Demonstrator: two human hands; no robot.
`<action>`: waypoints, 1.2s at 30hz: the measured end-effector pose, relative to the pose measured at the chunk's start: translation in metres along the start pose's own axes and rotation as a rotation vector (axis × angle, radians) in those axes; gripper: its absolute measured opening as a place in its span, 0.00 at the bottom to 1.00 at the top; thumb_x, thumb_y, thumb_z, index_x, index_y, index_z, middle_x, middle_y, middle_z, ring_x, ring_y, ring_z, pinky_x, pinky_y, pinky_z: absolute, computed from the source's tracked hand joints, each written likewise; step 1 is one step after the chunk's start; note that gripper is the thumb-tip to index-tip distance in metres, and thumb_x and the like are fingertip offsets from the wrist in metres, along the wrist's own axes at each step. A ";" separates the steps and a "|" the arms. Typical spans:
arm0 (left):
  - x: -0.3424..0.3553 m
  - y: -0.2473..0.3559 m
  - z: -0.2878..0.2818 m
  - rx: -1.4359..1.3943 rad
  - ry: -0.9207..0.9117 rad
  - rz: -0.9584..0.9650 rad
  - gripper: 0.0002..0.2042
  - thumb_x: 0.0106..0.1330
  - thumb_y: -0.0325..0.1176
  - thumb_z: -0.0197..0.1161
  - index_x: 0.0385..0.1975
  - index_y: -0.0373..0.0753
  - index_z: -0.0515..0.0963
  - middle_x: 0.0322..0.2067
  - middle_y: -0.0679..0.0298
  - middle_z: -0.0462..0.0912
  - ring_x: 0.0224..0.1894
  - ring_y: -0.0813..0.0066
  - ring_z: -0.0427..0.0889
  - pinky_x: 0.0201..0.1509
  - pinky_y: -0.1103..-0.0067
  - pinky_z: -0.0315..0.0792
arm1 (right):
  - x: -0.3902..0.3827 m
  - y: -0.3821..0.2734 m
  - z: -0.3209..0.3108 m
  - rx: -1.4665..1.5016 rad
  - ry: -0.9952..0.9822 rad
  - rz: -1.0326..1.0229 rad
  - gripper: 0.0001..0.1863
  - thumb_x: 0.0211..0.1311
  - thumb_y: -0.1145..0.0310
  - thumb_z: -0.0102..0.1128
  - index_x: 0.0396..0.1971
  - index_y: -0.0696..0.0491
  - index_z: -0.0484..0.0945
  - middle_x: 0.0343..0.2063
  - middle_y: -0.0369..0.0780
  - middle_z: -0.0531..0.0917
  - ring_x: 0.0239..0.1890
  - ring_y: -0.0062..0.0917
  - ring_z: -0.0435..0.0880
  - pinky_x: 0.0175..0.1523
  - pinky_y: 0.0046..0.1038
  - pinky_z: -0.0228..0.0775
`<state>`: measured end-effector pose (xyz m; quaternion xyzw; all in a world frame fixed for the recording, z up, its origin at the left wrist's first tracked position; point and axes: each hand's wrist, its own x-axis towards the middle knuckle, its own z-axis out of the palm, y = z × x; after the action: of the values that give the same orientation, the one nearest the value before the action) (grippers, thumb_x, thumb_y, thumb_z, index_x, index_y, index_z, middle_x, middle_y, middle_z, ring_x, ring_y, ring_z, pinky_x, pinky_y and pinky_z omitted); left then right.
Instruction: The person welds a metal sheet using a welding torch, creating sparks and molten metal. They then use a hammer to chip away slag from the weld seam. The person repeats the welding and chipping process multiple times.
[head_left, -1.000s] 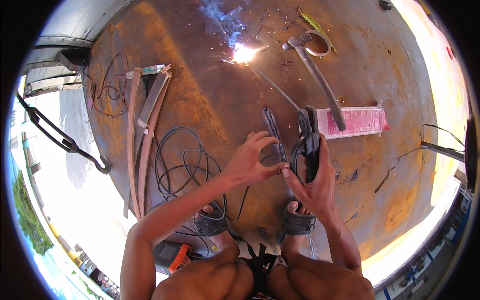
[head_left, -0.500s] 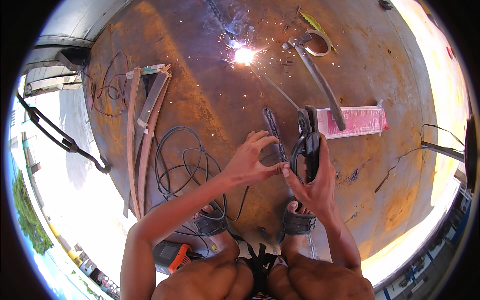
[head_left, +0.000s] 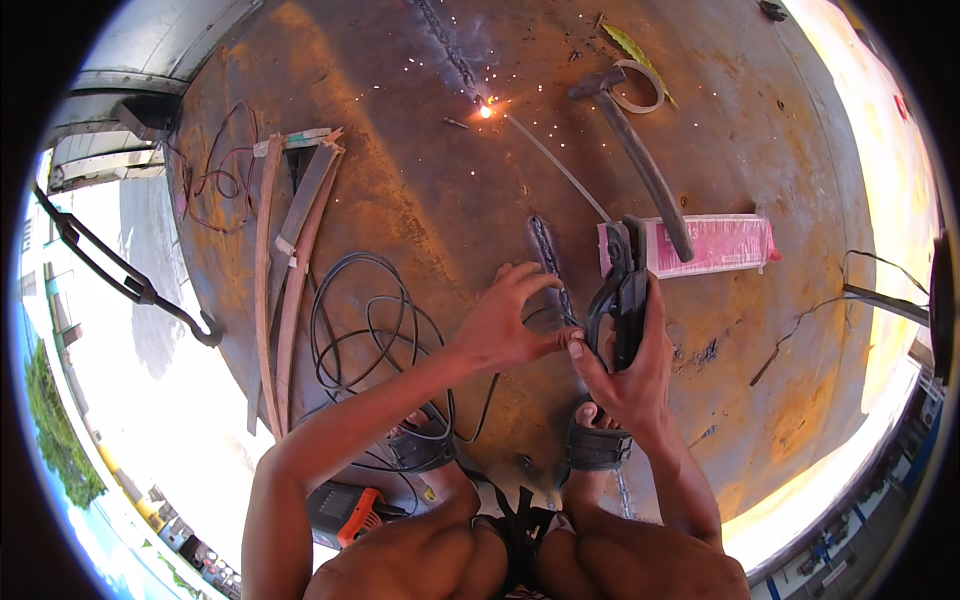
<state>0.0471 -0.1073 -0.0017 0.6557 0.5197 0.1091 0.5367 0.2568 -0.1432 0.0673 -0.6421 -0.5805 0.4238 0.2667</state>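
Gripping the black electrode holder [head_left: 630, 302] with my right hand [head_left: 640, 382], I hold my left hand [head_left: 503, 322] half-curled, seemingly empty, just beside it. The rod [head_left: 557, 166] reaches far-left to a glow [head_left: 485, 112] at the near end of the weld bead [head_left: 447, 45]: likely mid-weld, next calling for a steady rod.

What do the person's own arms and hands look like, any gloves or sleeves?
The left hand and right hand are bare, without gloves. No sleeves cover the left forearm or right forearm, and no watch or bracelet shows at either wrist.
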 end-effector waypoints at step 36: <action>0.000 -0.006 0.000 -0.074 -0.009 0.010 0.47 0.54 0.65 0.79 0.66 0.35 0.75 0.72 0.38 0.67 0.77 0.34 0.60 0.79 0.53 0.60 | 0.002 -0.001 0.001 -0.009 -0.027 -0.005 0.53 0.61 0.61 0.76 0.76 0.62 0.51 0.50 0.56 0.84 0.50 0.49 0.90 0.54 0.42 0.81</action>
<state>0.0435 -0.1077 -0.0063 0.6384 0.5095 0.1279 0.5626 0.2551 -0.1409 0.0672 -0.6358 -0.5876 0.4293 0.2571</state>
